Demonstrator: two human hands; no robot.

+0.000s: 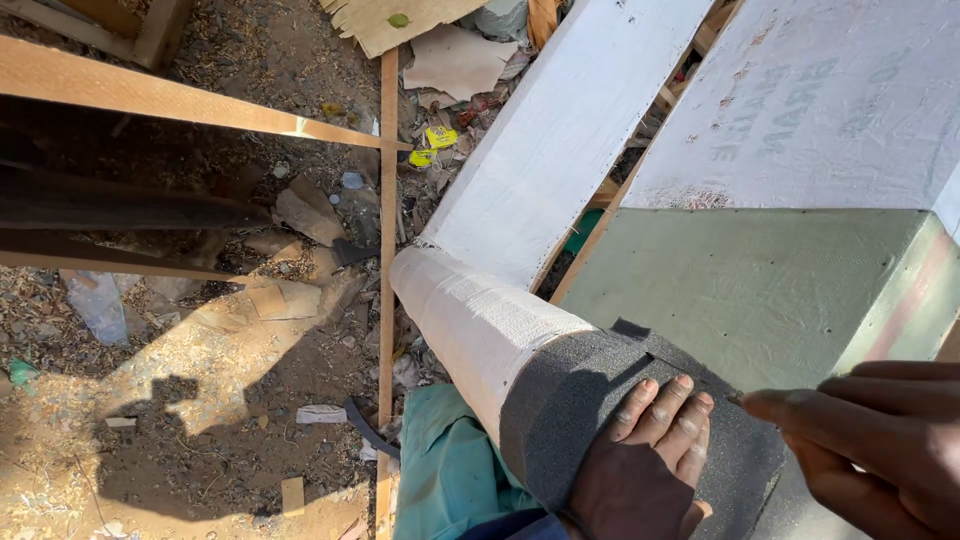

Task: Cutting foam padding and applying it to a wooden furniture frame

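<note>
Left hand (645,455) flat, fingers together, pressing grey foam sheet (600,420) over rounded white-wrapped arm (480,320) of frame. Right hand (870,440) beside it, fingers extended, gripping nothing. Step looks like smoothing foam down; next probably needs holding edge taut.

Small yellow wrapper (440,136) lying crumpled in debris on ground near top centre, just left of white wrapped beam; second yellow scrap (421,158) sitting just below-left of it. Clear plastic bag (97,303) lying flattened on dirt at left. White covering on upper-right panel (830,100) bearing faint grey-green print. No signs or screens showing.
</note>
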